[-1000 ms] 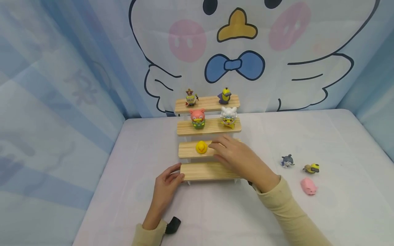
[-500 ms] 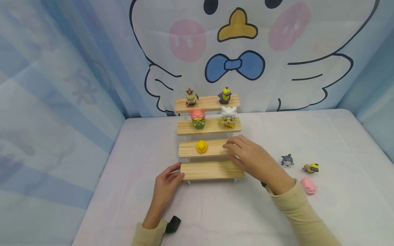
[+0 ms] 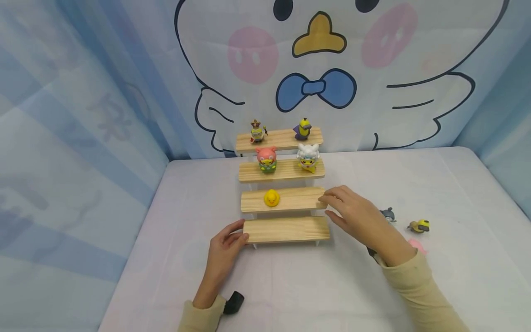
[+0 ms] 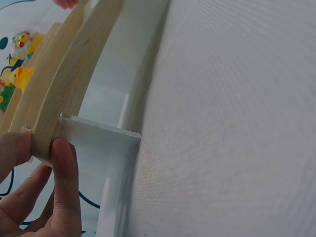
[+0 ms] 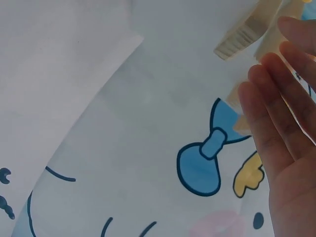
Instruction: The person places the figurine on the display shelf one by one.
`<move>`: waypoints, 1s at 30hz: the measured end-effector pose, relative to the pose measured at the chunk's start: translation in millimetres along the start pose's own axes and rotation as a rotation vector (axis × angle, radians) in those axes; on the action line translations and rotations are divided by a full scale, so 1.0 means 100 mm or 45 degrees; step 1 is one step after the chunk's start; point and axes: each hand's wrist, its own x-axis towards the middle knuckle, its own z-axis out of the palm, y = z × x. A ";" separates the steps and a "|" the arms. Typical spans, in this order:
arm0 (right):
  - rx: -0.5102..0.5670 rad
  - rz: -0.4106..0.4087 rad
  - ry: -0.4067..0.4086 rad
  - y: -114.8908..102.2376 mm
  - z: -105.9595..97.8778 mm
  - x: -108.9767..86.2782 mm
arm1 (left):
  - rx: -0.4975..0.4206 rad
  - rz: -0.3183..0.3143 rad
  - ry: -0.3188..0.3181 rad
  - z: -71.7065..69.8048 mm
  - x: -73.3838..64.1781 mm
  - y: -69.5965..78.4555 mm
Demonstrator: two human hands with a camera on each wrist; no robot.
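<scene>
A tiered display stand [image 3: 286,229] has several pale wooden boards on clear supports. My left hand [image 3: 223,249] pinches the left end of its lowest board [image 4: 64,94], thumb and fingers on opposite faces. My right hand [image 3: 358,219] is beside the right end of the second-lowest board [image 3: 296,199], its fingers extended and nothing in them in the right wrist view. On that board sits a yellow rubber duck [image 3: 271,198]. Above it stand a pink-hooded figurine [image 3: 267,160] and a white-hooded figurine [image 3: 308,158]. A crowned figurine [image 3: 257,132] and a caped yellow figurine [image 3: 303,129] occupy the top board.
Right of the stand, on the white-covered table [image 3: 166,240], lie a grey figurine [image 3: 388,214], a yellow-and-black figurine [image 3: 419,226] and a pink pig-like toy [image 3: 416,245] partly behind my right arm. A printed curtain [image 3: 332,129] rises right behind the stand.
My right hand has moved right, away from the duck, uncovering the right part of the lower boards. The left hand keeps its hold, and the duck stays put.
</scene>
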 end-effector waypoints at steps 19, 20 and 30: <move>-0.083 0.205 -0.138 0.17 -0.08 -0.32 | -0.022 0.015 -0.004 0.00 0.01 -0.02; -0.083 0.229 -0.158 0.17 -0.07 -0.33 | -0.024 0.015 -0.004 0.00 0.01 -0.02; -0.117 0.348 -0.218 0.27 -0.04 -0.52 | -0.016 0.015 -0.007 -0.01 0.00 -0.03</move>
